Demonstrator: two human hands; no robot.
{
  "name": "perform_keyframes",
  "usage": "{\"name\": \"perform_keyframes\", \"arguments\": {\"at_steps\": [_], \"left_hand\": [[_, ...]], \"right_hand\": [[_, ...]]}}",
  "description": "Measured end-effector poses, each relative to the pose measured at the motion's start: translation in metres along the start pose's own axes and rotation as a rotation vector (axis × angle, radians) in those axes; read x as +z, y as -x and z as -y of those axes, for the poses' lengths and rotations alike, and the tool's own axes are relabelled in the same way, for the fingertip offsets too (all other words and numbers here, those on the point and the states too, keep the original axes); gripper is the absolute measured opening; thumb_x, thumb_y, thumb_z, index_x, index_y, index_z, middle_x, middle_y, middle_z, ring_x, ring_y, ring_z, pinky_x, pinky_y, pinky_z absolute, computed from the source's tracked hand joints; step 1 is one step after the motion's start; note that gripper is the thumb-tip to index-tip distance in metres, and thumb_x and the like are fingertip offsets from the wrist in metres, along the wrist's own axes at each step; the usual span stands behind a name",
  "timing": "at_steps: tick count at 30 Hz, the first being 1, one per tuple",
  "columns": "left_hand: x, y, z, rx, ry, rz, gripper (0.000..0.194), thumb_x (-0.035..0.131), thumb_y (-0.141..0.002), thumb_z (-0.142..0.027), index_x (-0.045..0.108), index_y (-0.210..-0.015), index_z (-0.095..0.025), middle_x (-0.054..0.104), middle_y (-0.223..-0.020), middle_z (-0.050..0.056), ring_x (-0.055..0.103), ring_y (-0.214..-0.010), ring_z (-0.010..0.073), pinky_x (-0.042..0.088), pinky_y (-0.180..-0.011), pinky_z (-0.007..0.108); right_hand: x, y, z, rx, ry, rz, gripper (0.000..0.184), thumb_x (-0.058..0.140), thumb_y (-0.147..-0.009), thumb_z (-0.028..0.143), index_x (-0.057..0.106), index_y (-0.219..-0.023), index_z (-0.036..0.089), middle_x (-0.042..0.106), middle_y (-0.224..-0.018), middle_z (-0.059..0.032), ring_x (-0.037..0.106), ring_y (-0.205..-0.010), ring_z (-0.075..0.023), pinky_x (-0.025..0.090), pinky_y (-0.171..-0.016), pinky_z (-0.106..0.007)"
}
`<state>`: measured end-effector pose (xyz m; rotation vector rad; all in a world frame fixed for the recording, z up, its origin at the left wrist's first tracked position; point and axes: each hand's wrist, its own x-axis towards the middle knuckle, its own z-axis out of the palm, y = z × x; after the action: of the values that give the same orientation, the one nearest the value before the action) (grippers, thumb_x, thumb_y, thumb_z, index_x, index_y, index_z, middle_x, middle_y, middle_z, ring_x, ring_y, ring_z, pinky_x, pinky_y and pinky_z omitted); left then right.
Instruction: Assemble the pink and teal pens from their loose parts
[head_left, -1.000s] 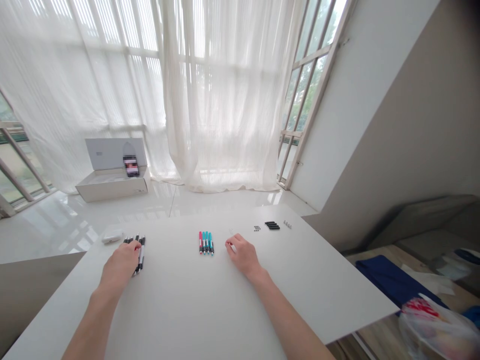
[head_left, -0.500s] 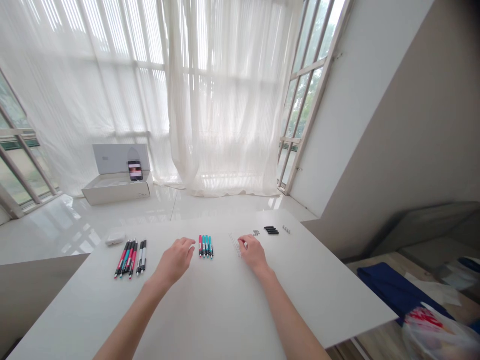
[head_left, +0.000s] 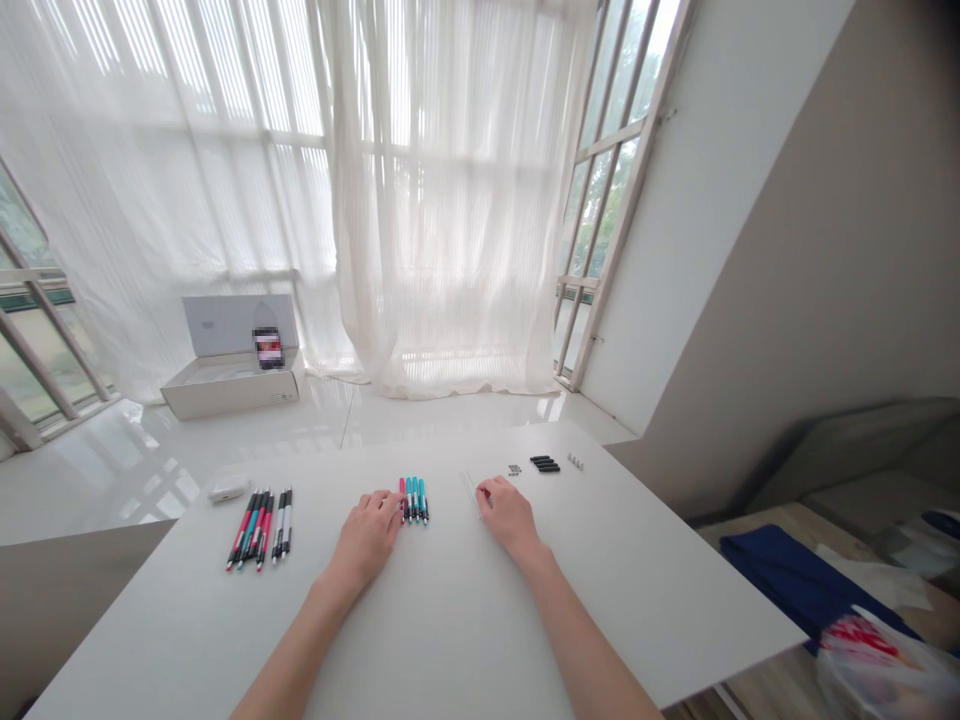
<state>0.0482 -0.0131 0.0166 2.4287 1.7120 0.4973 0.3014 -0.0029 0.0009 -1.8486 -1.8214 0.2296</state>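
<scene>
My left hand (head_left: 369, 533) is at the left end of a short row of pen barrels, its fingers closing on the red pen barrel (head_left: 402, 486) and covering part of it. Several teal pen barrels (head_left: 415, 492) lie just right of that one. My right hand (head_left: 508, 513) rests on the table with thumb and forefinger pinched together. Thin, pale rods like refills (head_left: 468, 487) lie by those fingertips; whether one is in the pinch is hidden. Beyond this hand are small metal pieces (head_left: 514, 469), several black sleeves like pen grips (head_left: 544, 464) and small pale tips (head_left: 575, 461).
To the left on the white table (head_left: 442, 620) lie red, teal and black pens (head_left: 251, 525) and white and black pens (head_left: 282, 525). A small white case (head_left: 228, 487) is behind them. An open box (head_left: 232, 385) with a phone (head_left: 268, 347) stands on the ledge.
My left hand has moved right and slightly down to the red pen barrel, its fingers closing there. My right hand stays almost where it was. The view has tilted slightly.
</scene>
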Motion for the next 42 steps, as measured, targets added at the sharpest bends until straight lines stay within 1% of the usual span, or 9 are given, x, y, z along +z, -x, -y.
{"name": "perform_keyframes", "arguments": {"at_steps": [6, 12, 16, 22, 29, 34, 37, 40, 42], "left_hand": [[0.001, 0.000, -0.001, -0.012, -0.039, -0.014, 0.030, 0.038, -0.092, -0.026, 0.057, -0.114, -0.021, 0.058, -0.118, 0.009, 0.052, -0.104, 0.0224, 0.041, -0.089, 0.036], [-0.002, 0.002, -0.003, 0.022, -0.089, 0.001, 0.031, 0.037, -0.091, -0.021, 0.057, -0.115, -0.024, 0.056, -0.122, 0.008, 0.053, -0.105, 0.0218, 0.042, -0.085, 0.033], [-0.003, 0.002, -0.004, 0.009, -0.087, -0.004, 0.030, 0.035, -0.092, -0.023, 0.060, -0.109, -0.022, 0.059, -0.117, 0.009, 0.054, -0.102, 0.0214, 0.043, -0.084, 0.033], [-0.004, 0.001, 0.003, -0.127, -0.113, -0.027, 0.023, 0.038, -0.093, -0.026, 0.060, -0.098, -0.019, 0.062, -0.105, 0.009, 0.055, -0.098, 0.0210, 0.043, -0.081, 0.031], [-0.006, -0.001, 0.009, -0.206, -0.237, -0.008, 0.030, 0.036, -0.090, -0.011, 0.054, -0.113, -0.014, 0.058, -0.107, 0.012, 0.054, -0.101, 0.0227, 0.042, -0.085, 0.033], [-0.006, 0.000, 0.008, -0.237, -0.261, -0.010, 0.032, 0.034, -0.087, -0.006, 0.057, -0.108, -0.012, 0.055, -0.105, 0.014, 0.057, -0.098, 0.0233, 0.043, -0.083, 0.033], [-0.006, 0.000, 0.008, -0.245, -0.180, -0.103, 0.031, 0.033, -0.087, -0.008, 0.054, -0.110, -0.014, 0.056, -0.107, 0.013, 0.060, -0.090, 0.0210, 0.044, -0.077, 0.031], [-0.004, 0.001, 0.002, -0.156, 0.015, -0.238, 0.029, 0.029, -0.092, -0.016, 0.050, -0.112, -0.017, 0.059, -0.103, 0.009, 0.062, -0.079, 0.0183, 0.045, -0.068, 0.029], [0.000, 0.005, -0.009, -0.057, 0.183, -0.262, 0.026, 0.026, -0.095, -0.024, 0.048, -0.108, -0.020, 0.060, -0.092, 0.005, 0.060, -0.071, 0.0168, 0.043, -0.064, 0.027]], "right_hand": [[0.001, 0.000, 0.000, 0.008, 0.027, -0.006, 0.016, 0.051, -0.087, 0.021, 0.067, -0.086, 0.022, 0.065, -0.090, -0.0026, 0.057, -0.069, -0.0126, 0.034, -0.061, -0.024], [-0.002, 0.000, -0.002, 0.055, 0.084, -0.024, 0.017, 0.050, -0.087, 0.022, 0.068, -0.085, 0.020, 0.064, -0.089, -0.0055, 0.059, -0.073, -0.0145, 0.035, -0.062, -0.024], [-0.002, 0.000, -0.003, 0.080, 0.102, -0.028, 0.018, 0.052, -0.088, 0.026, 0.067, -0.082, 0.019, 0.064, -0.087, -0.0060, 0.060, -0.074, -0.0154, 0.036, -0.062, -0.025], [0.001, 0.000, -0.002, 0.091, 0.170, -0.057, 0.023, 0.047, -0.090, 0.023, 0.066, -0.077, 0.019, 0.065, -0.087, -0.0064, 0.060, -0.070, -0.0148, 0.034, -0.059, -0.026], [-0.002, 0.000, 0.000, 0.131, 0.200, -0.055, 0.019, 0.048, -0.088, 0.023, 0.064, -0.078, 0.019, 0.067, -0.088, -0.0070, 0.061, -0.070, -0.0159, 0.031, -0.056, -0.026], [-0.003, -0.002, -0.006, 0.186, 0.019, -0.098, 0.014, 0.049, -0.085, 0.024, 0.061, -0.081, 0.021, 0.069, -0.080, -0.0043, 0.063, -0.071, -0.0170, 0.035, -0.059, -0.026], [0.000, -0.004, -0.010, 0.187, -0.165, -0.121, 0.013, 0.050, -0.084, 0.027, 0.061, -0.086, 0.022, 0.070, -0.078, -0.0030, 0.063, -0.068, -0.0167, 0.039, -0.061, -0.026], [0.002, -0.006, -0.011, 0.167, -0.401, -0.121, 0.015, 0.053, -0.081, 0.030, 0.062, -0.089, 0.021, 0.070, -0.075, -0.0030, 0.064, -0.065, -0.0168, 0.044, -0.063, -0.027], [0.001, -0.008, -0.008, 0.154, -0.581, -0.112, 0.019, 0.057, -0.078, 0.034, 0.062, -0.089, 0.019, 0.069, -0.072, -0.0037, 0.063, -0.063, -0.0174, 0.045, -0.062, -0.028]]}}
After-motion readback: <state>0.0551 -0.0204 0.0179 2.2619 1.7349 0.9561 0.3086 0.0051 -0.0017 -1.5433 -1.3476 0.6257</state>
